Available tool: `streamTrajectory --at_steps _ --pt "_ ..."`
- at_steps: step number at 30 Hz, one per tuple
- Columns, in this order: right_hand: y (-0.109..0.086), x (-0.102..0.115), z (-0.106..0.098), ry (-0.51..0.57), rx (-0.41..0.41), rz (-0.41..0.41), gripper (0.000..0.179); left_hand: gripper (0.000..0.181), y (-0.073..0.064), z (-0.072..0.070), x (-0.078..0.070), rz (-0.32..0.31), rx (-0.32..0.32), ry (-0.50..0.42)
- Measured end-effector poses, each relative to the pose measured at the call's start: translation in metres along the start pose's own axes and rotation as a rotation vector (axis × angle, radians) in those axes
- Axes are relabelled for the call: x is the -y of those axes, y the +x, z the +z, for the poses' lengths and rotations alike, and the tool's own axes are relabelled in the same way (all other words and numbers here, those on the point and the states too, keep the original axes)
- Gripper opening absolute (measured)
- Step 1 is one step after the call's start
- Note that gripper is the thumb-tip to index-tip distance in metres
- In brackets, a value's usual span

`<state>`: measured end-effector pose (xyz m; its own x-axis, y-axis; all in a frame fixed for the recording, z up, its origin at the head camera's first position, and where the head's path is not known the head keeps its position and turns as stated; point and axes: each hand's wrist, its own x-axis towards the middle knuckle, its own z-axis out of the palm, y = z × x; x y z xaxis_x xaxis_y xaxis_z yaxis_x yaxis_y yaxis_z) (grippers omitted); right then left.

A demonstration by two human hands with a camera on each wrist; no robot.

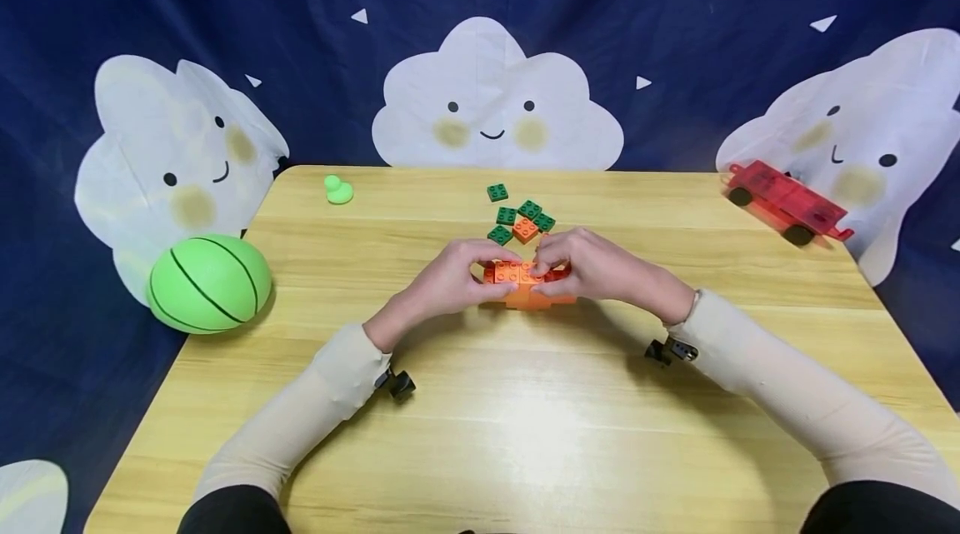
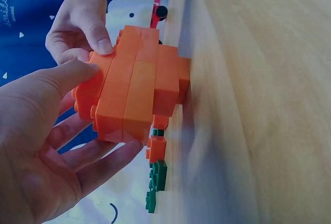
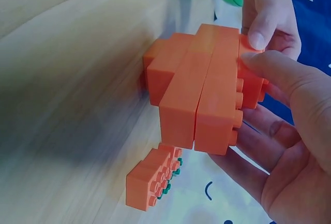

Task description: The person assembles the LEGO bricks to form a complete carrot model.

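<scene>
Toy building bricks, all orange, are joined in a stepped stack (image 1: 528,298) on the table, with several layers narrowing toward the bottom. My left hand (image 1: 456,277) grips its left end, the thumb on the near side of the top brick (image 2: 98,81) and the other fingers around the far side. At the opposite end, my right hand (image 1: 596,266) holds the stack in the same way, thumb near and fingers behind. Studs show on top between the two hands. Just beyond lie several loose green bricks (image 1: 506,216) and a loose orange brick (image 1: 525,230).
A green ball (image 1: 210,284) with dark lines sits at the table's left edge. The small green toy duck (image 1: 339,191) stands at the back left. Toward the back right is a see-through red toy vehicle (image 1: 787,201). Behind the table (image 1: 525,434) hangs a blue curtain (image 1: 315,101) with clouds.
</scene>
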<state>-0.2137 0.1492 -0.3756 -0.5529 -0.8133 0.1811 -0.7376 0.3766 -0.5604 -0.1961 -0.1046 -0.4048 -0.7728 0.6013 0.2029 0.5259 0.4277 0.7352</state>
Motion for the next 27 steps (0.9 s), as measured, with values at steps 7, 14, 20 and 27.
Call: streamTrajectory --at_steps 7,14,20,27 --pt "-0.005 -0.001 -0.001 -0.004 0.000 -0.031 0.005 0.031 0.000 0.002 -0.003 0.003 -0.030 0.059" --pt "-0.015 -0.020 -0.025 -0.017 -0.043 -0.019 0.016 0.031 0.002 0.000 -0.006 0.004 -0.022 0.104" --pt "-0.022 -0.048 -0.033 -0.153 -0.058 0.145 0.020 0.033 0.001 0.000 -0.008 -0.046 -0.002 0.090" --pt "-0.025 -0.067 -0.017 -0.150 -0.024 0.207 0.017 0.037 0.001 0.001 -0.009 -0.075 0.002 0.065"
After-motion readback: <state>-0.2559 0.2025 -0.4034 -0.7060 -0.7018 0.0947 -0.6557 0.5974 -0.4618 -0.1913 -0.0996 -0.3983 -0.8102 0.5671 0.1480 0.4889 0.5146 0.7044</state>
